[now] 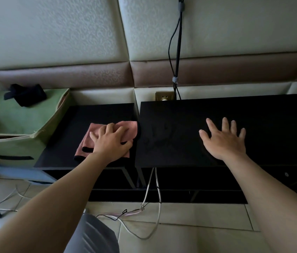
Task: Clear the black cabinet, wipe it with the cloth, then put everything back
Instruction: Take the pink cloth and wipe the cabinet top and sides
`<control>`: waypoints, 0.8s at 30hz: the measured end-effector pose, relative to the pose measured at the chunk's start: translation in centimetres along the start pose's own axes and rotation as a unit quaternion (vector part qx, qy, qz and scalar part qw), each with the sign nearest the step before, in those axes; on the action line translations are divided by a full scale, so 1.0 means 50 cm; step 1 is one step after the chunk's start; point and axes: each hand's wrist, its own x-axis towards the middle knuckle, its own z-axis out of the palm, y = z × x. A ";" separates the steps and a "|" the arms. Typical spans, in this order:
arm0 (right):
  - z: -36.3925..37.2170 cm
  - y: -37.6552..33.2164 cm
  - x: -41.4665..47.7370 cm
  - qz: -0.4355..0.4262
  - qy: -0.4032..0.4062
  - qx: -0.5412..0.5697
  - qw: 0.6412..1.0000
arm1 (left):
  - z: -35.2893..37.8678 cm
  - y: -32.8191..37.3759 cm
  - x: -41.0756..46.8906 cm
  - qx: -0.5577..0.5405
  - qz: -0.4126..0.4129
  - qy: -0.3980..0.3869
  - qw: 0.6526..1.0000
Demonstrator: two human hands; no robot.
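The step in hand looks like the wipe itself. No objects stand on the visible top of the black cabinet (180, 114), and the pink cloth (127, 129) lies on its lower left section, just left of the step up to the higher right section. To do it well, the strokes should probably start at the cabinet's front edge and work towards its back edge in overlapping passes, with the cloth kept flat instead of bunched so that more of it meets the surface. Dull smears (159, 135) show on the right section just past the step, so I judge that patch needs firmer pressure. At the cabinet's back edge the cloth should stop short of the wall socket (164, 97) and the dark cables (177, 52) that rise from it.

Both forearms reach forward over the cabinet's front edge. The left hand (111, 143) sits on top of the cloth, palm down. Its fingers (108, 129) are bent and dug into the fabric, gripping it against the cabinet. The right hand (224, 141) lies flat on the higher right section, well apart from the cloth, palm down, fingers straight and spread, holding nothing. It seems to brace the body. Left of the cabinet stands a green fabric box (16, 121).
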 end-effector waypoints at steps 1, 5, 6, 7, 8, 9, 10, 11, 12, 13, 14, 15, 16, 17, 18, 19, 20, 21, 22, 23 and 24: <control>0.000 0.001 0.000 -0.001 0.001 0.002 1.000 | -0.002 0.007 -0.001 -0.023 0.000 0.023 0.999; 0.001 0.008 -0.002 -0.013 0.001 0.013 1.000 | -0.007 0.021 -0.001 -0.073 -0.035 0.072 0.994; 0.000 0.008 -0.001 -0.015 0.001 0.013 1.000 | -0.013 0.028 -0.003 -0.098 -0.043 0.097 0.990; 0.000 0.008 -0.001 -0.017 0.001 0.013 1.000 | -0.020 0.039 -0.003 -0.134 -0.046 0.119 0.983; -0.001 0.008 -0.001 -0.018 0.001 0.013 1.000 | -0.029 0.055 -0.006 -0.172 -0.041 0.139 0.974; -0.001 0.008 -0.002 -0.017 0.001 0.012 1.000 | -0.038 0.074 -0.008 -0.206 -0.030 0.145 0.967; -0.002 0.008 -0.002 -0.017 0.000 0.010 1.000 | -0.048 0.097 -0.012 -0.236 -0.014 0.145 0.961; -0.002 0.007 -0.004 -0.017 -0.001 0.010 1.000 | -0.056 0.119 -0.015 -0.269 -0.003 0.132 0.954; -0.003 0.007 -0.005 -0.017 -0.002 0.010 1.000 | -0.059 0.141 -0.020 -0.309 0.000 0.112 0.944; -0.003 0.007 -0.005 -0.018 -0.001 0.010 1.000 | -0.060 0.165 -0.030 -0.344 -0.003 0.088 0.935; -0.004 0.008 -0.006 -0.019 -0.001 0.011 1.000 | -0.052 0.188 -0.040 -0.358 -0.008 0.061 0.932; -0.005 0.009 -0.008 -0.021 -0.003 0.012 1.000 | -0.039 0.210 -0.054 -0.344 -0.011 0.033 0.938; -0.005 0.010 -0.009 -0.023 -0.004 0.014 1.000 | -0.022 0.226 -0.063 -0.315 -0.005 0.010 0.949; -0.005 0.011 -0.009 -0.024 -0.004 0.015 1.000 | -0.017 0.239 -0.073 -0.294 0.000 -0.013 0.956; -0.005 0.011 -0.009 -0.025 -0.003 0.016 1.000 | -0.009 0.243 -0.074 -0.296 -0.007 -0.028 0.955; -0.005 0.011 -0.008 -0.026 -0.002 0.015 1.000 | -0.013 0.243 -0.075 -0.310 -0.018 -0.034 0.950; -0.005 0.011 -0.008 -0.027 -0.002 0.013 1.000 | -0.021 0.239 -0.073 -0.364 -0.038 -0.050 0.929; -0.005 0.011 -0.008 -0.029 -0.001 0.013 1.000 | -0.038 0.237 -0.073 -0.445 -0.062 -0.081 0.890; -0.005 0.012 -0.008 -0.030 -0.001 0.013 0.999 | -0.050 0.233 -0.074 -0.521 -0.089 -0.093 0.844; -0.004 0.013 -0.008 -0.031 -0.001 0.014 0.999 | -0.063 0.230 -0.078 -0.564 -0.102 -0.097 0.813; -0.004 0.014 -0.009 -0.032 -0.001 0.015 0.999 | -0.068 0.226 -0.077 -0.582 -0.118 -0.100 0.798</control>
